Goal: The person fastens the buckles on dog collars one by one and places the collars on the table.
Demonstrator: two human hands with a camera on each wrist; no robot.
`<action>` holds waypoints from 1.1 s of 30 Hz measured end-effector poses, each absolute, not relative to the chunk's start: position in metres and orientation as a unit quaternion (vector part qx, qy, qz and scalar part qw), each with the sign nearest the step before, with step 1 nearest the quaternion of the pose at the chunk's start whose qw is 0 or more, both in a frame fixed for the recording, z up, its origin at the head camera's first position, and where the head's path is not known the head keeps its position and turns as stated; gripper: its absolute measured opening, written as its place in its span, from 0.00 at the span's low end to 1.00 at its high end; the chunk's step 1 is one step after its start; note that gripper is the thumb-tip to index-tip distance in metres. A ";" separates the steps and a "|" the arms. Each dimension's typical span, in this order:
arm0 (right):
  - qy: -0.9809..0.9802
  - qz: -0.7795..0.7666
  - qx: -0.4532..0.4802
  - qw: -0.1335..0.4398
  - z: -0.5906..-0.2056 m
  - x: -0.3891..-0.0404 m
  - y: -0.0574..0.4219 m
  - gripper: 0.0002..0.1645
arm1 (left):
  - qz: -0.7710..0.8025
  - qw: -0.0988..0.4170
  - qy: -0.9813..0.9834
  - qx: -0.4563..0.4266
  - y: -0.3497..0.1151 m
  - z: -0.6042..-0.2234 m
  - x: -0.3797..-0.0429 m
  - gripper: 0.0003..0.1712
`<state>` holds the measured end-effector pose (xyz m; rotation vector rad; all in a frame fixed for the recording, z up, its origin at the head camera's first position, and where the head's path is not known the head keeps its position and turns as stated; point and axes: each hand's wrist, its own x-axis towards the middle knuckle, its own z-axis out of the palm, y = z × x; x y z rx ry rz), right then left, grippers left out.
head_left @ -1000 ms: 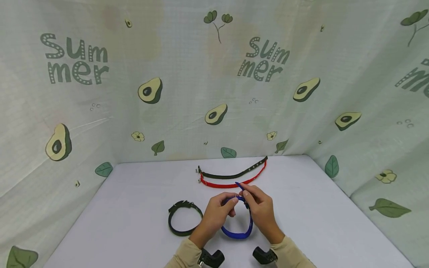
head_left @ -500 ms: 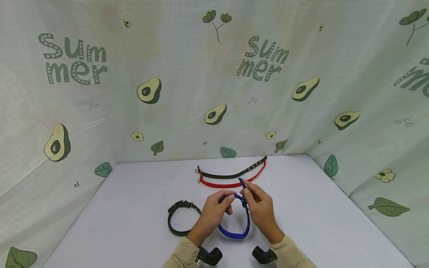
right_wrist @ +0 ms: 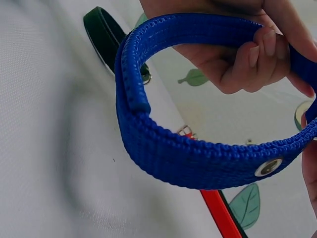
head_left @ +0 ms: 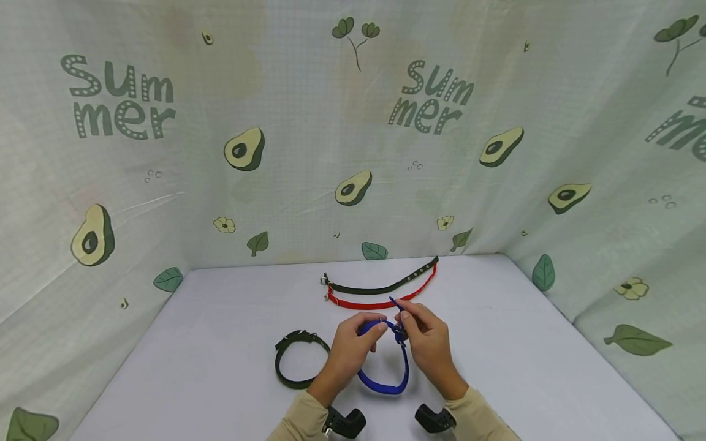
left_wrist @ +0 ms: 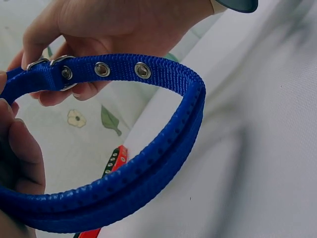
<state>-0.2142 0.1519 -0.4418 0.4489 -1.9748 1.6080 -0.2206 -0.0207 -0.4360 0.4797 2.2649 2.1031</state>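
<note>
A blue collar [head_left: 386, 389] bends into a loop between my two hands. My left hand [head_left: 352, 344] pinches its upper left part between thumb and fingers. With thumb and fingertips, my right hand [head_left: 431, 344] grips the strap by the buckle, and the thin free end pokes up past the fingers. In the left wrist view, the metal buckle [left_wrist: 62, 67] sits on the strap beside metal-ringed eyelets [left_wrist: 143, 70]. An eyelet [right_wrist: 269, 167] also shows on the outer face in the right wrist view. Fingers partly hide the buckle area.
A dark green collar [head_left: 298, 384], buckled into a ring, lies left of my left forearm. Farther back lie a black collar [head_left: 366, 291] with eyelets and a red collar [head_left: 361, 305], both stretched out on the white table [head_left: 231, 306]. A printed curtain [head_left: 309, 122] rises behind.
The blue loop has shifted slightly left, with its buckle lower beside the right fingers. Its free end stood more upright half a second ago and now leans left. Both hands keep their hold.
</note>
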 end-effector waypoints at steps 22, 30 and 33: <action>-0.723 0.609 0.191 0.263 -0.438 -0.213 0.154 0.14 | 0.674 -0.011 0.719 0.170 -0.021 -0.435 -0.219 0.16; -0.728 0.604 0.187 0.264 -0.440 -0.214 0.152 0.18 | 0.667 -0.016 0.726 0.166 -0.020 -0.436 -0.219 0.15; -0.732 0.599 0.183 0.266 -0.441 -0.213 0.151 0.20 | 0.669 -0.010 0.726 0.159 -0.021 -0.436 -0.219 0.15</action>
